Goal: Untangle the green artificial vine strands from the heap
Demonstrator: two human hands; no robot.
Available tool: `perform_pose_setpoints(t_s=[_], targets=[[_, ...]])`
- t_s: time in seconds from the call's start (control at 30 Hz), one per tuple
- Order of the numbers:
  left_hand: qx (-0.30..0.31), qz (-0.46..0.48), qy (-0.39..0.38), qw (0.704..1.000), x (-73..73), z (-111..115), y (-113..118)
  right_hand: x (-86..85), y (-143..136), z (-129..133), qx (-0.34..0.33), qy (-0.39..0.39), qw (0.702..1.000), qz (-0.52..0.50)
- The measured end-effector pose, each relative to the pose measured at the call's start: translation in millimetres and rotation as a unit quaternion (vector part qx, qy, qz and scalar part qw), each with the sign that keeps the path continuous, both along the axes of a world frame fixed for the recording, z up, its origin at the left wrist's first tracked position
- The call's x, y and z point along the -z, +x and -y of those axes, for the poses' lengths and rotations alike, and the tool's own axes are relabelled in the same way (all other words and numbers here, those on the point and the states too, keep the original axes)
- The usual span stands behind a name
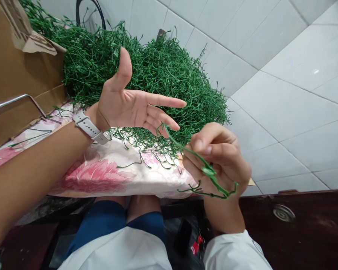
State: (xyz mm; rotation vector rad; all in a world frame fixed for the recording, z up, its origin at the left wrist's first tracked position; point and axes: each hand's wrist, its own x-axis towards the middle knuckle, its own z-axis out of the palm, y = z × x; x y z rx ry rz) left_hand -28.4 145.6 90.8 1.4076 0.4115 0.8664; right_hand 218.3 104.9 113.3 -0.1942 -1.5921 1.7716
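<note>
My right hand [218,153] pinches a thin green artificial stem [204,162] between thumb and forefinger. The stem has small curled side branches; one end reaches toward my left fingers and the other hangs below my right hand. My left hand [135,101] is open, palm turned up and fingers stretched out, with a white strap on its wrist. Its lower fingertips lie close to the stem's far tip; I cannot tell whether they touch. Behind both hands rises a big heap of similar green stems [186,78].
The heap lies on a table with a floral cloth [101,174], where several loose stems are scattered. A cardboard box [25,75] with a bent metal rod [14,101] stands at the left. White wall tiles [293,105] rise behind, and dark wooden furniture [307,228] is at lower right.
</note>
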Motion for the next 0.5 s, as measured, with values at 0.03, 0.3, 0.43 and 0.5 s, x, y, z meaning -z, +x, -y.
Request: perform_pose_setpoints(t_s=[0.03,0.3,0.43,0.5], targets=[[0.005,0.0,0.006,1.0,0.4,0,0,0.2,1,0,0.0,-0.012,1.0,0.016],[-0.135,0.034,0.057,0.989,-1.3,2,6,0.3,0,3,0.016,0.014,0.999,0.041],[-0.359,0.08,0.2,0.908,-10.7,15,24,2.2,3,5,0.041,0.049,0.997,0.048],[-0.438,0.033,0.339,0.832,-15.0,33,38,5.4,7,8,0.067,0.082,0.993,0.053]])
